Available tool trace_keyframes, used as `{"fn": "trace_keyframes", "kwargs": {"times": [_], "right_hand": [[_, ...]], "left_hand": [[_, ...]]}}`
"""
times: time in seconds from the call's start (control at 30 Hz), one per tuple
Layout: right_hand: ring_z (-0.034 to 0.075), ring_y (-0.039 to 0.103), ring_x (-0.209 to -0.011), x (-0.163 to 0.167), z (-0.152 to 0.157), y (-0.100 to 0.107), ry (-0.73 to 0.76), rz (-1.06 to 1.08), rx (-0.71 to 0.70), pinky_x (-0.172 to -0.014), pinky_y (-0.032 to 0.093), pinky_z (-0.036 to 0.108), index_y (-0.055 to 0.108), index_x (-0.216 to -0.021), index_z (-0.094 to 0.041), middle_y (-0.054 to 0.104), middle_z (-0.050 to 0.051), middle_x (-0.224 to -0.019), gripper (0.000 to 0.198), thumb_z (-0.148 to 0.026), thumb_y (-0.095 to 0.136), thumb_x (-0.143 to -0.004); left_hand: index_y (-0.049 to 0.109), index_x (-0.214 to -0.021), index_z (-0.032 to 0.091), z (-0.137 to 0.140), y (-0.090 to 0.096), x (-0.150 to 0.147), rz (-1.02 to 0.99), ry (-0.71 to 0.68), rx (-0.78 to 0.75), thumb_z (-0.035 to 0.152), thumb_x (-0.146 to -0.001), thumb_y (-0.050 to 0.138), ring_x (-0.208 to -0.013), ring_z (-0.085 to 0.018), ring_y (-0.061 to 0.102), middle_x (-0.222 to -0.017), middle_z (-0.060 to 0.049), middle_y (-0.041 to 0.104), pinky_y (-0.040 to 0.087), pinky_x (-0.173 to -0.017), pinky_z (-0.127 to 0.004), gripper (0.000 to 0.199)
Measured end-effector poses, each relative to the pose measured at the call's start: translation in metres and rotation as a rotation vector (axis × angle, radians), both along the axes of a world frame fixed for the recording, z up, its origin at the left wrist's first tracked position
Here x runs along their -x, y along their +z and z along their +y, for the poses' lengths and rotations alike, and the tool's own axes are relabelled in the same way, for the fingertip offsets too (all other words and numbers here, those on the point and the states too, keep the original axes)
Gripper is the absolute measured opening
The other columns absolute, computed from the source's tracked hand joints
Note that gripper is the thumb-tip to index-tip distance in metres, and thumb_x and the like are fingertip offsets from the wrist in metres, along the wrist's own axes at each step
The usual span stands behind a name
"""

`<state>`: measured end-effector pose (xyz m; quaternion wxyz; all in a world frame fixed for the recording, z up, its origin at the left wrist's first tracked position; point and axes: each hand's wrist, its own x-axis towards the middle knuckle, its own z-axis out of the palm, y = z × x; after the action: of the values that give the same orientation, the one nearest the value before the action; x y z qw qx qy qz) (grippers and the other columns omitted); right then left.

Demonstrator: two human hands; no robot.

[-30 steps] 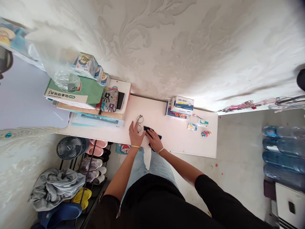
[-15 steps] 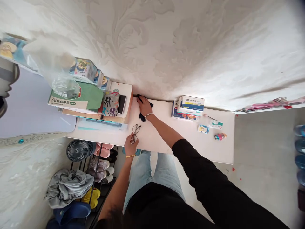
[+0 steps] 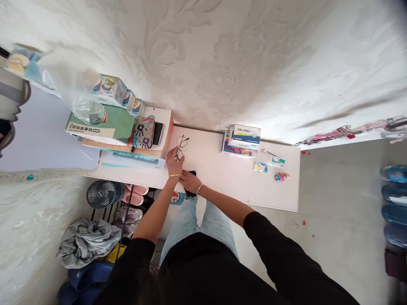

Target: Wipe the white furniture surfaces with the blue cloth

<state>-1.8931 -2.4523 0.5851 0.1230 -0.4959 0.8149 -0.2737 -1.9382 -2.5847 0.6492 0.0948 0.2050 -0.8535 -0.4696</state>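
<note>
A pair of thin-framed glasses (image 3: 181, 143) is pinched in my left hand (image 3: 174, 163), over the white tabletop (image 3: 210, 169) close to the stacked boxes. Just below and to the right, my right hand (image 3: 190, 182) presses a black cloth (image 3: 191, 173) onto the table's front edge. Its fingers lie over the cloth, hiding much of it. The two hands are close together, the left a little farther from my body.
Left on the table stand a green box (image 3: 117, 125), a patterned pouch (image 3: 144, 132) and a phone (image 3: 157, 134). Medicine boxes (image 3: 244, 136), small packets (image 3: 260, 167) and a doll figure (image 3: 281, 176) lie rightward. A fan (image 3: 101, 194) and shoe rack are below left.
My right hand has pulled the black cloth from the wall side to the table's front edge. My left hand has raised the glasses farther over the table, toward the wall.
</note>
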Motion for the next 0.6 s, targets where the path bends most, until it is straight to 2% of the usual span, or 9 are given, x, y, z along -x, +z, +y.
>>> {"fn": "trace_keyframes", "kwargs": {"times": [0.1,0.2,0.27,0.33,0.43,0.5,0.57,0.6], "right_hand": [[0.023,0.046,-0.149,-0.025,0.037,0.003,0.119,0.005,-0.019,-0.126,0.04,0.049,0.057,-0.147,-0.017,0.058,0.012,-0.152,0.05,-0.011,0.048,-0.098],[0.024,0.039,-0.155,-0.047,0.096,0.004,0.158,0.039,-0.081,-0.127,0.038,0.051,0.048,-0.154,-0.018,0.05,0.009,-0.159,0.056,-0.01,0.043,-0.099],[0.024,0.036,-0.156,-0.061,0.148,0.006,0.034,0.081,-0.128,-0.126,0.04,0.051,0.046,-0.156,-0.02,0.051,0.008,-0.159,0.057,-0.01,0.041,-0.1],[0.021,0.039,-0.155,-0.073,0.202,0.01,-0.203,0.137,-0.181,-0.125,0.043,0.048,0.048,-0.155,-0.025,0.054,0.006,-0.157,0.057,-0.013,0.041,-0.1],[0.029,0.039,-0.154,-0.085,0.259,0.016,-0.4,0.181,-0.222,-0.119,0.048,0.057,0.045,-0.157,-0.018,0.054,0.016,-0.155,0.058,-0.013,0.035,-0.1],[0.034,0.036,-0.155,-0.087,0.265,0.017,-0.472,0.201,-0.233,-0.116,0.047,0.065,0.039,-0.16,-0.013,0.05,0.022,-0.156,0.059,-0.015,0.033,-0.101],[0.037,0.033,-0.156,-0.085,0.245,0.014,-0.481,0.206,-0.237,-0.117,0.044,0.068,0.034,-0.162,-0.012,0.046,0.023,-0.159,0.061,-0.017,0.034,-0.101],[0.037,0.033,-0.157,-0.084,0.227,0.012,-0.457,0.202,-0.236,-0.118,0.043,0.067,0.033,-0.162,-0.012,0.045,0.022,-0.16,0.061,-0.018,0.036,-0.101]], "left_hand": [[0.066,-0.134,0.016,0.008,-0.018,0.031,-0.033,0.001,0.032,0.008,-0.08,0.066,-0.127,-0.028,0.06,-0.132,-0.016,0.065,0.047,-0.114,-0.043,0.054],[0.064,-0.136,0.012,0.01,-0.031,0.048,-0.069,0.017,0.061,0.006,-0.081,0.062,-0.132,-0.031,0.056,-0.133,-0.02,0.062,0.041,-0.119,-0.047,0.055],[0.059,-0.141,0.012,0.009,-0.035,0.057,-0.079,0.019,0.077,0.007,-0.083,0.06,-0.136,-0.032,0.053,-0.136,-0.021,0.06,0.039,-0.121,-0.048,0.058],[0.052,-0.148,0.013,0.009,-0.037,0.061,-0.077,0.005,0.092,0.008,-0.084,0.062,-0.143,-0.032,0.048,-0.145,-0.021,0.055,0.035,-0.124,-0.049,0.065],[0.042,-0.155,0.016,0.013,-0.035,0.046,-0.052,-0.027,0.127,0.014,-0.082,0.07,-0.157,-0.035,0.029,-0.164,-0.021,0.036,0.025,-0.129,-0.053,0.078],[0.038,-0.158,0.017,0.023,-0.033,0.016,0.01,-0.111,0.178,0.023,-0.088,0.067,-0.161,-0.034,0.017,-0.17,-0.02,0.025,0.02,-0.13,-0.055,0.076],[0.036,-0.159,0.018,0.037,-0.031,-0.028,0.09,-0.256,0.219,0.033,-0.1,0.051,-0.162,-0.029,0.016,-0.172,-0.018,0.023,0.023,-0.13,-0.052,0.064],[0.038,-0.158,0.021,0.045,-0.031,-0.051,0.091,-0.295,0.22,0.037,-0.102,0.046,-0.161,-0.025,0.021,-0.171,-0.015,0.029,0.026,-0.13,-0.047,0.059]]}}
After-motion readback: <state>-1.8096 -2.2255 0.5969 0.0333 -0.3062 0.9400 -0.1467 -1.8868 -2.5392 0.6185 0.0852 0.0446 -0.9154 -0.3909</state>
